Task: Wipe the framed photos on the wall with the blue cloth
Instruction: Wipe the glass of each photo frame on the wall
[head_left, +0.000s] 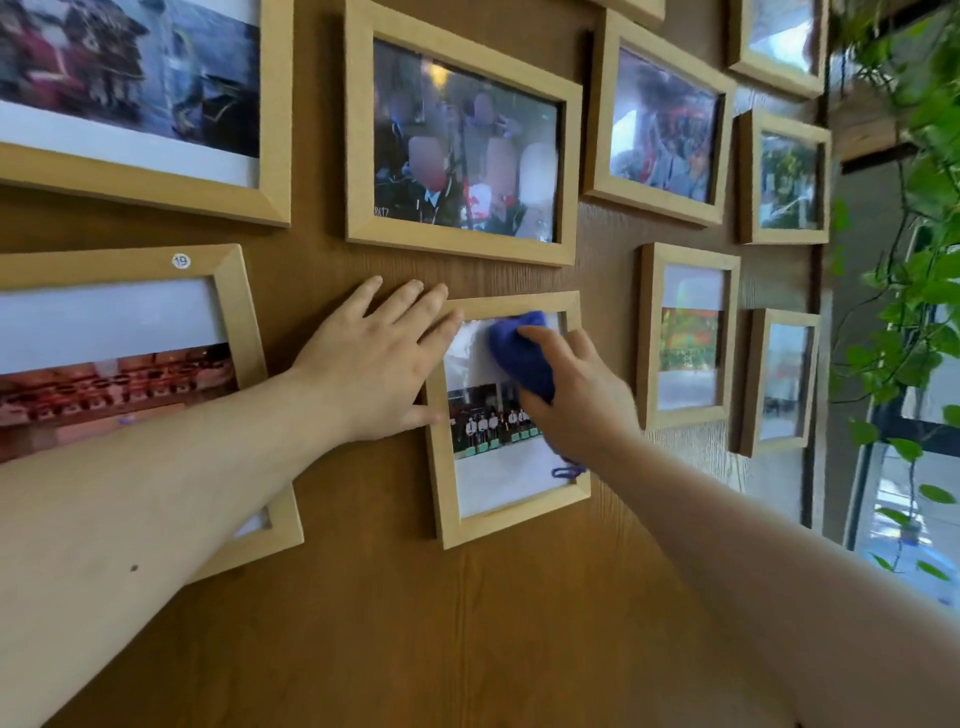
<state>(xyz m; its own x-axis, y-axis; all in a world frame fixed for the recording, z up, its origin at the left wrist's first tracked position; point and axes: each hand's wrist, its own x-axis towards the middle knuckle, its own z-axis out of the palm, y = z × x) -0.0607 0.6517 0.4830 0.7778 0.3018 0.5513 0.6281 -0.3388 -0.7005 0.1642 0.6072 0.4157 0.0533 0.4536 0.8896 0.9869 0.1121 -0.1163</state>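
Blue cloth (521, 353) bunched in R hand (582, 395) on framed photo (506, 488); L hand (374, 364) flat, spread.

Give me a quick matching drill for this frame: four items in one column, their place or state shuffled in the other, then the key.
Items:
1. left hand
2. blue cloth
3. round 19 sticker
4. trailing green plant

Places or states:
A. on the top edge of the frame at far left
B. bunched in the right hand, pressed on the glass
C. along the right edge of the view
D. flat on the wall, fingers over the small frame top left corner

Pairs: 1-D, 2-B, 3-A, 4-C
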